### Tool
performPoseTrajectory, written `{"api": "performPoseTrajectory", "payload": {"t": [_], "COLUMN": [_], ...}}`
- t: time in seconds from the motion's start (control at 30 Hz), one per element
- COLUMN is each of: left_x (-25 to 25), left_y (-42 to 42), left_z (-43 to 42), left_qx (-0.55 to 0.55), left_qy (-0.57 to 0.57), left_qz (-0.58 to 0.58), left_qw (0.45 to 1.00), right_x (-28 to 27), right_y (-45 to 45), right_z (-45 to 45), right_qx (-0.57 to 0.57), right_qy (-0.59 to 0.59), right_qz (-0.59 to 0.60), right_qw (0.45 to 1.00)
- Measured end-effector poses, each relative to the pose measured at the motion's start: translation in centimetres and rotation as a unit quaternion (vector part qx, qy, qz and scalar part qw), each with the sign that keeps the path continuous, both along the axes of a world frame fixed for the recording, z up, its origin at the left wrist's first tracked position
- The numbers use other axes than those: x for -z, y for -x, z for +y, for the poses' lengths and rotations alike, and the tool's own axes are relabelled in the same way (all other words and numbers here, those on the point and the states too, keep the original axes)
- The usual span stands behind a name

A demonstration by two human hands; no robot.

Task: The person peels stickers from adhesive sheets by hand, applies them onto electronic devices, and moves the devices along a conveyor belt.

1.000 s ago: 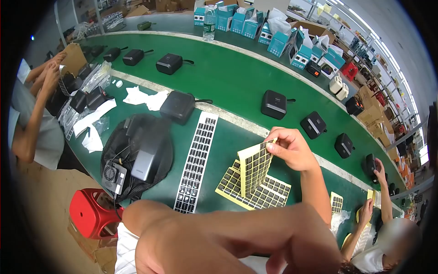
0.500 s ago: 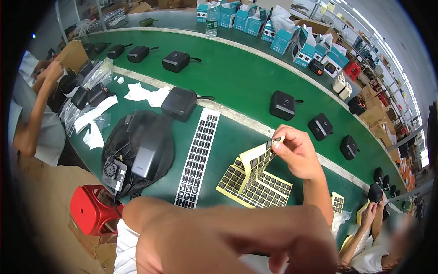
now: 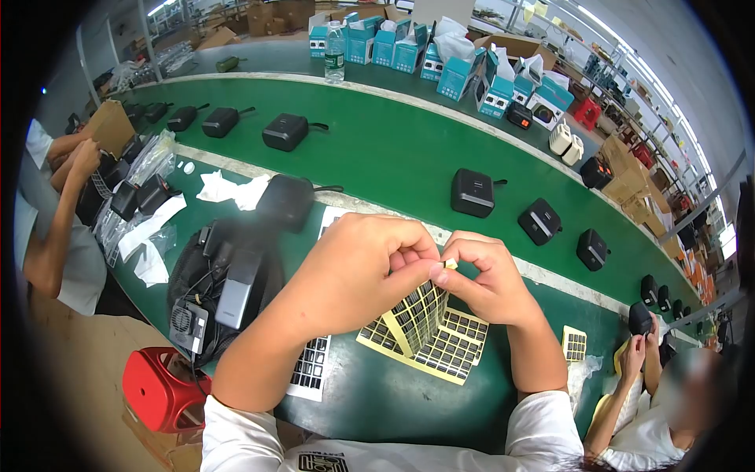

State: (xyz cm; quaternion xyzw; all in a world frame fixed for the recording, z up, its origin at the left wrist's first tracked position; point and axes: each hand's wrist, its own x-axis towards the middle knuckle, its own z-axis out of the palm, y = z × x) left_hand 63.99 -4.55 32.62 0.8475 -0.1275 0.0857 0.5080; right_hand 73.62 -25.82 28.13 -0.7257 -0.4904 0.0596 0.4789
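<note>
2 hands work at the top corner of 1 raised sticker sheet point(image 3: 421, 316), its yellow backing lined with rows of small black rectangles. The right hand point(image 3: 489, 285) pinches that corner; the left hand point(image 3: 366, 263) is narrow, thumb against fingers, at the same corner, though I cannot tell whether it grips the sheet or a sticker. The raised sheet leans upright over 1 flat sticker sheet point(image 3: 458, 348), also yellow-backed, on the green worktop point(image 3: 409, 399).

Left of these, apart from them, 1 white sticker sheet point(image 3: 312, 364) runs beneath the left forearm. Further left, 1 smooth, oblong grey device point(image 3: 235, 295) lies on 1 black mesh bag point(image 3: 186, 279). Beyond the bag sits 1 rounded black case point(image 3: 286, 203) with a strap, beside crumpled white paper point(image 3: 233, 189).

Past the worktop's pale far edge, 3 boxy black devices point(image 3: 473, 193) stand spaced apart on the green belt point(image 3: 377, 149), right of centre. To the right, 1 small yellow sheet point(image 3: 575, 344) lies well apart from the flat sheet, near a co-worker's hands point(image 3: 634, 354).
</note>
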Motion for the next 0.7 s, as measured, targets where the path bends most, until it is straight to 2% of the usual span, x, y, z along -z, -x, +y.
{"api": "performPoseTrajectory", "payload": {"t": [0.13,0.2,0.27,0.33,0.37,0.43,0.47,0.5,0.53,0.6,0.63,0.67,0.7], "left_x": [0.2,1.0,1.2,1.0,0.6,0.4,0.3,0.2,0.1,-0.2,0.1,0.6,1.3], "left_y": [-0.2,-0.5,-0.9,-1.2,-1.1,-0.9,-0.9,-0.8,-0.8,-0.5,-0.9,-1.4,-1.3], "left_z": [0.1,0.5,0.9,1.3,1.4,1.0,0.9,1.0,0.8,0.4,0.1,0.1,0.0], "left_qx": [-0.028,-0.049,-0.07,-0.125,-0.111,-0.105,-0.108,-0.097,-0.1,-0.089,-0.072,-0.076,-0.042], "left_qy": [-0.062,-0.096,-0.132,-0.131,-0.105,-0.08,-0.054,-0.07,-0.07,-0.039,-0.054,-0.083,-0.032], "left_qz": [-0.015,-0.054,-0.096,-0.124,-0.106,-0.12,-0.13,-0.154,-0.159,-0.153,-0.188,-0.215,-0.227], "left_qw": [0.998,0.993,0.984,0.976,0.983,0.984,0.984,0.981,0.98,0.983,0.978,0.97,0.973], "right_x": [-0.1,0.5,1.7,3.2,3.5,3.8,4.4,5.7,6.3,7.7,8.8,8.6,9.5], "right_y": [-0.3,-0.8,-2.4,-3.5,-4.4,-6.8,-8.7,-11.3,-13.3,-16.6,-18.1,-18.0,-18.4], "right_z": [-0.1,-0.1,-0.1,0.1,0.0,-1.0,-2.1,-3.5,-4.9,-7.5,-8.5,-8.4,-8.8], "right_qx": [-0.036,-0.074,-0.167,-0.156,-0.15,0.044,0.137,0.205,0.263,0.281,0.232,0.181,0.192], "right_qy": [0.016,0.057,0.17,0.287,0.285,0.316,0.226,0.155,0.137,0.147,0.141,0.108,0.157], "right_qz": [0.028,0.136,0.128,0.151,0.15,0.054,-0.003,-0.152,-0.243,-0.222,-0.198,-0.015,-0.095], "right_qw": [0.999,0.986,0.963,0.933,0.935,0.946,0.964,0.954,0.924,0.922,0.942,0.977,0.964]}}
